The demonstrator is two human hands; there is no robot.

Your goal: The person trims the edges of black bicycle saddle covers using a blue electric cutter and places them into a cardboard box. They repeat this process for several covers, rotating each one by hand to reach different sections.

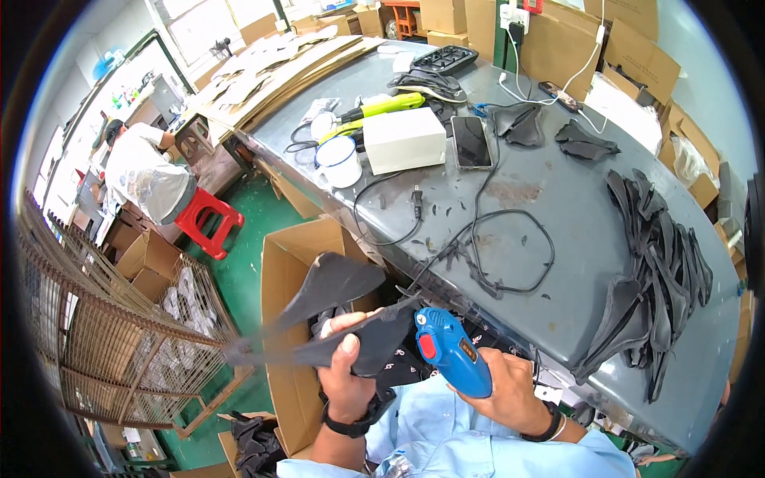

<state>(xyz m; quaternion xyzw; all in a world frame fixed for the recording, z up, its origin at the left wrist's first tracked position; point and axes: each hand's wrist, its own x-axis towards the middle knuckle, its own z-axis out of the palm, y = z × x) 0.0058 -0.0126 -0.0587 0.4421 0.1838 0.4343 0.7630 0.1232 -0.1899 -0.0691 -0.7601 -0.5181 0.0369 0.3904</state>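
Observation:
My left hand grips a flat black rubber piece with long pointed wings, held over an open cardboard box. My right hand holds a blue corded hand tool with a red switch, its tip close to the black piece's right edge. The tool's black cord runs up across the grey table.
A pile of black rubber pieces lies at the table's right. A white box, white mug, phone and yellow-green tool sit farther back. A wire cage stands left; another person sits by a red stool.

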